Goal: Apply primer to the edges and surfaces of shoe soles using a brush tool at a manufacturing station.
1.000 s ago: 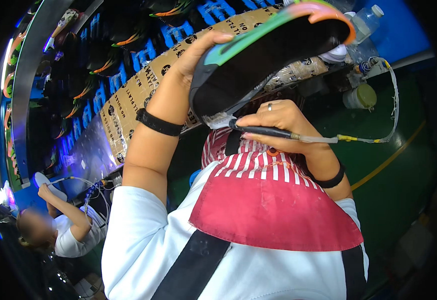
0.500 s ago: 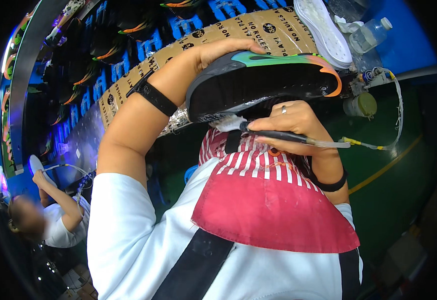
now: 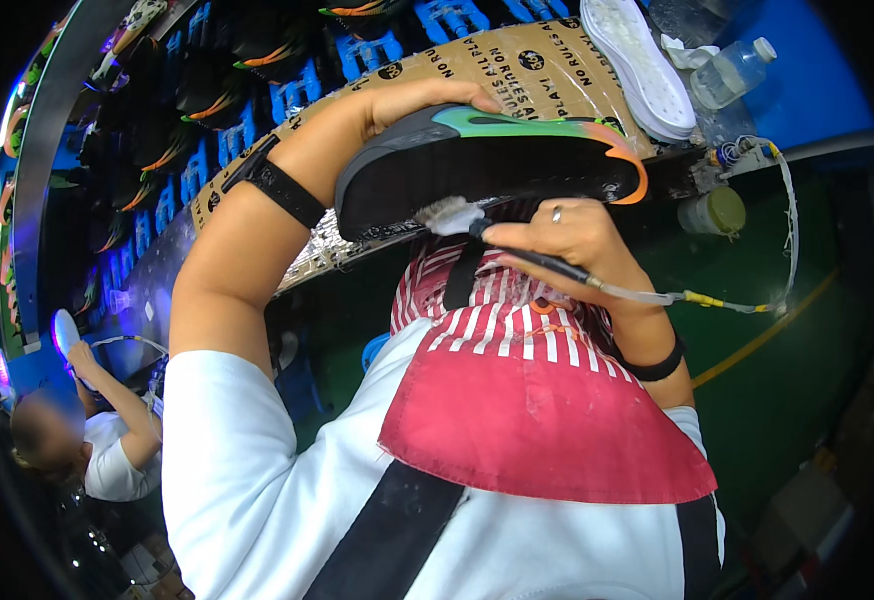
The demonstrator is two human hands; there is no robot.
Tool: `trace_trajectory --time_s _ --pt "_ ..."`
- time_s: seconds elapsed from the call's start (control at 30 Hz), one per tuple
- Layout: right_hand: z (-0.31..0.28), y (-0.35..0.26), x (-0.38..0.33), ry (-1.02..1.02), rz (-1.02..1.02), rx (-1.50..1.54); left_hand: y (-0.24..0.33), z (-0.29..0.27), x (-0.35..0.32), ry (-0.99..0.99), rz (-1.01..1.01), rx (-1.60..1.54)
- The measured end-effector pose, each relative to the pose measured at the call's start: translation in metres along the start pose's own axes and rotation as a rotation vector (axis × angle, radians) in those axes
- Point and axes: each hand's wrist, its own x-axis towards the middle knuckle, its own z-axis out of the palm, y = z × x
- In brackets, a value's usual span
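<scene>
A black shoe upper (image 3: 517, 165) with a green and orange side is held on edge, its dark underside turned toward me. My left hand (image 3: 427, 100) wraps over its far side, gripping it; most of the fingers are hidden behind it. In my right hand (image 3: 572, 240), which wears a ring, is a brush (image 3: 549, 264) with a dark handle and a thin tube running from its end. The pale bristles rest against the lower edge of the underside, left of its middle.
Printed cardboard (image 3: 477, 65) covers the bench behind the shoe. A white sole (image 3: 637, 70), a clear bottle (image 3: 732, 75) and a lidded jar (image 3: 714, 212) stand at the right. Shoe uppers on blue supports (image 3: 297, 90) line the far left. Another person (image 3: 122, 440) holds a sole at left.
The shoe upper has shifted left with my left hand. The brush has come up from below the shoe's edge onto its underside, and my right hand has moved slightly left.
</scene>
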Motion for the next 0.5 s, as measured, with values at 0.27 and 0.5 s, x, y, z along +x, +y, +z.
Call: trace_trajectory --time_s 0.27,0.5 --pt "-0.001 0.0 -0.001 0.051 -0.026 -0.081 0.003 -0.01 -0.013 0.048 -0.094 0.067" --pt "0.0 -0.001 -0.002 0.111 0.063 0.094 -0.008 -0.014 -0.018 0.183 -0.09 -0.035"
